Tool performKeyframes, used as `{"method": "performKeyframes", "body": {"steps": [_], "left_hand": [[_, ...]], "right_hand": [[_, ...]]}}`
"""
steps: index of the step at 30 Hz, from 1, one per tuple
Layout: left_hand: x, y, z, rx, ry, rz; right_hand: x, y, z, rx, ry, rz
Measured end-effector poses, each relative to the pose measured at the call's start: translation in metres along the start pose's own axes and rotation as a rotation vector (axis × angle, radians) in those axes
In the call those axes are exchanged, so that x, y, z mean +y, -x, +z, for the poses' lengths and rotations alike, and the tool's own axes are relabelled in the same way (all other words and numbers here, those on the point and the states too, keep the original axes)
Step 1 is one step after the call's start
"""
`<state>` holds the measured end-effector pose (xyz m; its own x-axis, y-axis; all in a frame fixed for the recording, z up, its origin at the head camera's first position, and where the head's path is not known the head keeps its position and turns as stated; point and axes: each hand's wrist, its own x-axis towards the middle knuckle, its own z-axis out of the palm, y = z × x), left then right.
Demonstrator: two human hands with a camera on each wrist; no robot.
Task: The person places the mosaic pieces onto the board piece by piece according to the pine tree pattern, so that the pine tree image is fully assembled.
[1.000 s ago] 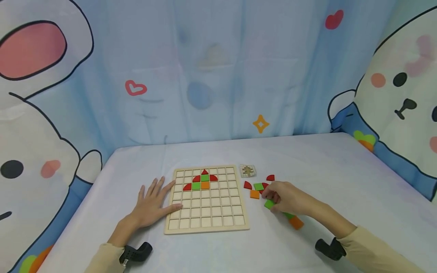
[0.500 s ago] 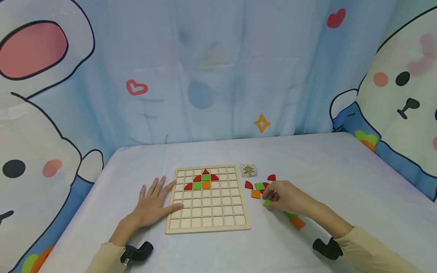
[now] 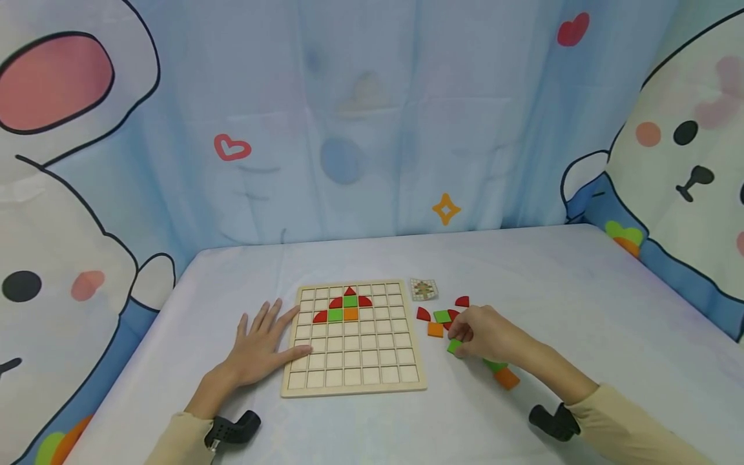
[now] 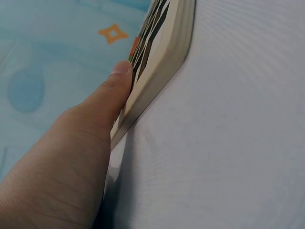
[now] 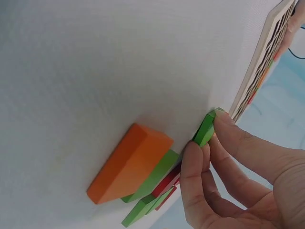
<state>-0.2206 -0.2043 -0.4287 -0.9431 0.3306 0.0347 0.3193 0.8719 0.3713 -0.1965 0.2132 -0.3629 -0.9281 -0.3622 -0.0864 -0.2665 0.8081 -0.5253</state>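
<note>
My left hand (image 3: 256,352) lies with fingers spread at the left edge of a wooden grid board (image 3: 351,376). Its thumb (image 4: 107,98) rests over the board's rim. Set in the upper cells are a red triangle (image 3: 349,292), green squares (image 3: 335,315), an orange square (image 3: 351,314) and red quarter-circles (image 3: 320,317). To the right of the board, my right hand (image 3: 494,332) pinches a green square tile (image 5: 206,129) between thumb and fingertips, low over the cloth. The tile stands tilted on edge in the right wrist view.
Around the right hand lie loose tiles: an orange square (image 3: 435,329), a red quarter-circle (image 3: 423,314), a green square (image 3: 442,316) and another orange square (image 3: 507,378). A small patterned card (image 3: 423,290) sits by the board's upper right corner. A printed curtain (image 3: 372,129) hangs behind the table.
The right wrist has shifted slightly left, and the pinched green tile shows a little farther left at the fingertips. The left hand and the board look unchanged.
</note>
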Motion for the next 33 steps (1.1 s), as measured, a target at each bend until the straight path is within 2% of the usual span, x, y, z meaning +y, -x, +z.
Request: {"method": "performKeyframes", "body": {"steps": [9,22,28,33], "left_hand": [[-0.001,0.001,0.0,-0.006,0.002,-0.009],[-0.001,0.001,-0.001,0.004,0.0,0.003],[0.002,0.001,-0.002,-0.002,0.011,0.004],[0.005,0.002,-0.004,-0.009,0.016,0.001]], "right_hand": [[0.001,-0.001,0.002,0.02,-0.009,-0.022],[0.004,-0.001,0.0,0.039,-0.099,-0.063],[0.003,-0.003,0.003,0.079,-0.102,-0.143],[-0.007,-0.014,0.005,0.127,-0.103,-0.245]]}}
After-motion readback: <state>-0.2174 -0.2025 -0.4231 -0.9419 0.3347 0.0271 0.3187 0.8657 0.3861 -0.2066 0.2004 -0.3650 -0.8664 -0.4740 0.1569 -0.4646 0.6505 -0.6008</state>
